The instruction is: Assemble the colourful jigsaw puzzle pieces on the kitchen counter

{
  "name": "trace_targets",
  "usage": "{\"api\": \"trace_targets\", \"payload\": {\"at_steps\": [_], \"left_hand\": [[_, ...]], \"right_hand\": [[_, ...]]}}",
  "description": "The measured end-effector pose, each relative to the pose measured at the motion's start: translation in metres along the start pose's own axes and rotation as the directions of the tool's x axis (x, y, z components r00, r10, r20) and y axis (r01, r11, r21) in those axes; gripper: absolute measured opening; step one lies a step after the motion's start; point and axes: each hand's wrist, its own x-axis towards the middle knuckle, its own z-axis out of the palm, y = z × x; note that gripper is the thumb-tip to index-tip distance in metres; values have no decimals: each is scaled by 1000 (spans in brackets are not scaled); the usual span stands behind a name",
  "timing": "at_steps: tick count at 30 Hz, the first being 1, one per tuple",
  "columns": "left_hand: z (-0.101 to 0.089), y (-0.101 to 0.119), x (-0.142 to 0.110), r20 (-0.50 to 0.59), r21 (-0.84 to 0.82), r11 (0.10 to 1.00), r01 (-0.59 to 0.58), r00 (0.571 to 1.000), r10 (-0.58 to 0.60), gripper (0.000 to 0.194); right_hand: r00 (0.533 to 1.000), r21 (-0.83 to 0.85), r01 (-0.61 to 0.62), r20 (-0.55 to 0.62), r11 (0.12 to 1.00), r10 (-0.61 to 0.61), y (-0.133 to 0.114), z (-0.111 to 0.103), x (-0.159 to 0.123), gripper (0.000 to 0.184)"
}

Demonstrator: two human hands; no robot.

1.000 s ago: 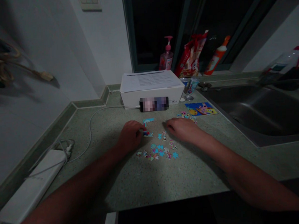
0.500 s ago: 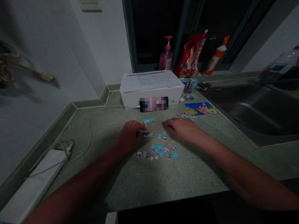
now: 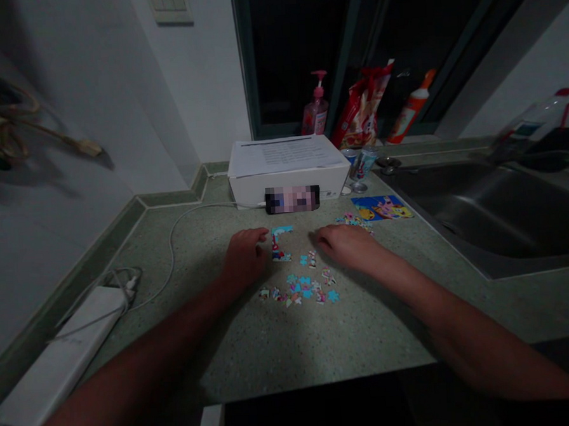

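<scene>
My left hand is just left of a partly joined jigsaw puzzle, off its edge. Its forefinger is stretched out and it holds nothing that I can see. The joined pieces form a bracket shape, with light blue along the top and red and blue down the left side. On the right, my right hand rests on the counter with fingers curled closed; whatever they may hold is hidden. Between the hands lie a blue puzzle piece and a multicoloured piece. Several loose pieces are scattered nearer to me.
More puzzle pieces lie beyond my right hand, by a colourful cartoon picture card. A phone with a cable leans on a white box. The sink is at right, a white power strip at left.
My left hand has drawn back slightly to the left from the puzzle's left edge, and its fingers have opened. The puzzle's left side is now uncovered. My right hand stays put.
</scene>
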Motion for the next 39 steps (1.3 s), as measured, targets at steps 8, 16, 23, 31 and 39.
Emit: {"api": "trace_targets", "payload": {"at_steps": [8, 16, 23, 31, 39], "left_hand": [[3, -2, 0, -10, 9, 1000, 23, 1000, -23, 57], [4, -3, 0, 0, 5, 1000, 21, 1000, -21, 56], [4, -4, 0, 6, 9, 1000, 3, 1000, -3, 57], [4, -4, 0, 2, 10, 1000, 11, 1000, -11, 57], [4, -5, 0, 17, 17, 1000, 10, 1000, -11, 57]], "right_hand": [[1000, -7, -14, 7, 1000, 14, -3, -3, -1, 34], [1000, 41, -6, 17, 999, 5, -2, -1, 0, 32], [1000, 18, 5, 4, 1000, -5, -1, 1, 0, 31], [1000, 24, 2, 7, 1000, -2, -2, -1, -1, 31], [1000, 19, 0, 2, 1000, 0, -2, -1, -1, 31]]}}
